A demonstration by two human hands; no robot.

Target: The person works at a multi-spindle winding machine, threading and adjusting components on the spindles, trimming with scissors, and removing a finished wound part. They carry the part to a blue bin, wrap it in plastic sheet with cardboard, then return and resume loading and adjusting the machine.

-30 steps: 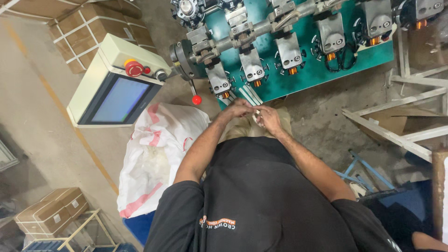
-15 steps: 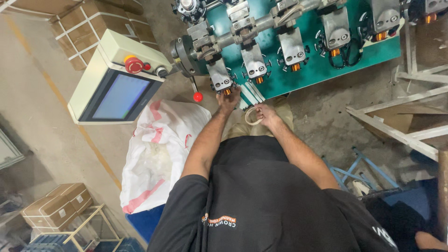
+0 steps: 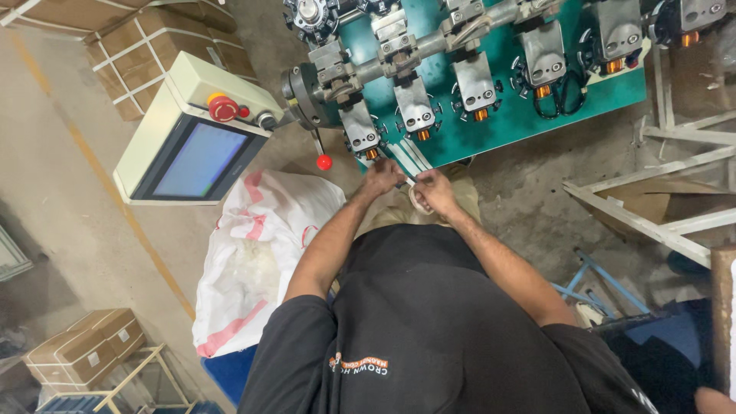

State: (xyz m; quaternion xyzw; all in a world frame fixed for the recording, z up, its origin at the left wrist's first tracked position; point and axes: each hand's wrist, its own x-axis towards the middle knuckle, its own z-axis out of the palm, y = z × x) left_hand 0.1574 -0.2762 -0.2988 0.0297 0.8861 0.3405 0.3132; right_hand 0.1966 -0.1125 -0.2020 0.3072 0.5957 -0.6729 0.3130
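1. The landmark here is the green machine bed (image 3: pixel 491 126), with its row of grey winding heads on a long shaft. Nearest the camera, in front of the bed, is the person's black shirt (image 3: pixel 429 330), and both forearms reach forward from it toward the bed's front edge.
2. The right hand (image 3: pixel 435 192) sits just short of the bed's front edge. Its fingers are curled closed round a small pale ring (image 3: pixel 418 201), which hangs just below the hand. How tightly it is pinched I cannot tell at this size.
3. The left hand (image 3: pixel 381 179) is beside the right one and slightly nearer the bed, right under the leftmost grey head (image 3: pixel 360 134). Its fingers are bent and close together, seemingly pinching something thin; what that is I cannot tell.
4. Risk, as a judgement: the fingertips work just below a head on a rotating shaft, so a start-up could catch them. A loose pinch could drop the ring to the floor in front of the bed.
5. Left of the bed stand a red-knobbed lever (image 3: pixel 323 161), a cream control box (image 3: pixel 195 130) with a screen, and a white sack (image 3: pixel 257 253).
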